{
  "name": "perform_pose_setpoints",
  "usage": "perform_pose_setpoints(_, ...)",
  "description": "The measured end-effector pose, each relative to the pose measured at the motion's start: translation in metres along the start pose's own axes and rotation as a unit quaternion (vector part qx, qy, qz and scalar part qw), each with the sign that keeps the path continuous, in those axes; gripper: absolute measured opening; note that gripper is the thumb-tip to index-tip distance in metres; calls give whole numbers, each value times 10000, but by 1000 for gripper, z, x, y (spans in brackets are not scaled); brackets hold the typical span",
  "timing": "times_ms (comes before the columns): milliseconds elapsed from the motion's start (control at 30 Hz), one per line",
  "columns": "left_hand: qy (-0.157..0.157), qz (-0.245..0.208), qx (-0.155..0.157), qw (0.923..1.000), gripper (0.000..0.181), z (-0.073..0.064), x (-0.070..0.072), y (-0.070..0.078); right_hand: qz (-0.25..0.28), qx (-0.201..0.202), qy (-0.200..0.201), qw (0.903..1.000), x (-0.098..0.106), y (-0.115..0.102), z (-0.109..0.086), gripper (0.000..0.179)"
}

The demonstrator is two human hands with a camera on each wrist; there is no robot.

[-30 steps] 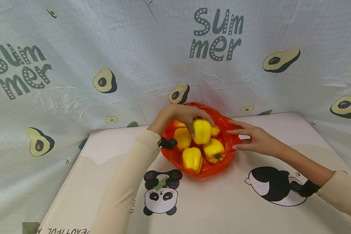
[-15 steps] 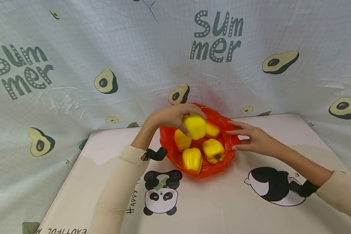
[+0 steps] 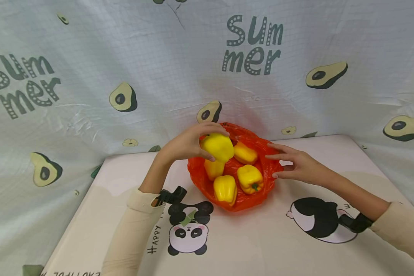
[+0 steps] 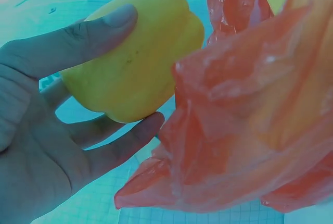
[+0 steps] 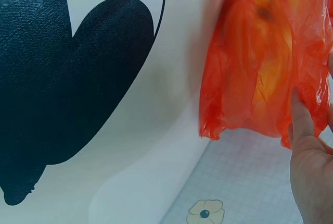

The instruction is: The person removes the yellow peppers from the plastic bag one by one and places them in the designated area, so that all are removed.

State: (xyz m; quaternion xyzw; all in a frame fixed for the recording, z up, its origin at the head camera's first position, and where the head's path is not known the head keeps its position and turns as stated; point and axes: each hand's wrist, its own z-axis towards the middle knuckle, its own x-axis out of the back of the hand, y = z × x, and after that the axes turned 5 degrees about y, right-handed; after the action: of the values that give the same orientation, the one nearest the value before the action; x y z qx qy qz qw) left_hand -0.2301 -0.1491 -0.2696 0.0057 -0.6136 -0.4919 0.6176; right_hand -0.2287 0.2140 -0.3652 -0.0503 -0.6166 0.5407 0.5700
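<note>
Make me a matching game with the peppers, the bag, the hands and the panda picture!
Things:
1. left hand
2. right hand
3. orange bag
4. panda picture

Descriptions:
A. printed on the table mat, in front of the bag
B. holds a yellow pepper up above the bag
C. lies open on the table with four yellow peppers inside
D. fingers straight, touching the bag's edge

Pairs: 1-B, 2-D, 3-C, 4-A
</note>
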Motion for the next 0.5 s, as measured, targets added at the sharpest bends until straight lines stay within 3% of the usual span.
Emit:
perform_pose_setpoints(233,377,-196,-209,9989,62,-19,1,-3,48,-63,-44,10000,-1,-3,1,58)
perform_pose_setpoints(400,260,-430,-263,9984,63,-29,-4,-7,47,68,-3,10000,-3,-4,1,56)
perform_pose_setpoints(500,158,-569,-33,9982,65,-35,-6,-8,9,127,41,9999,-3,-5,1,56)
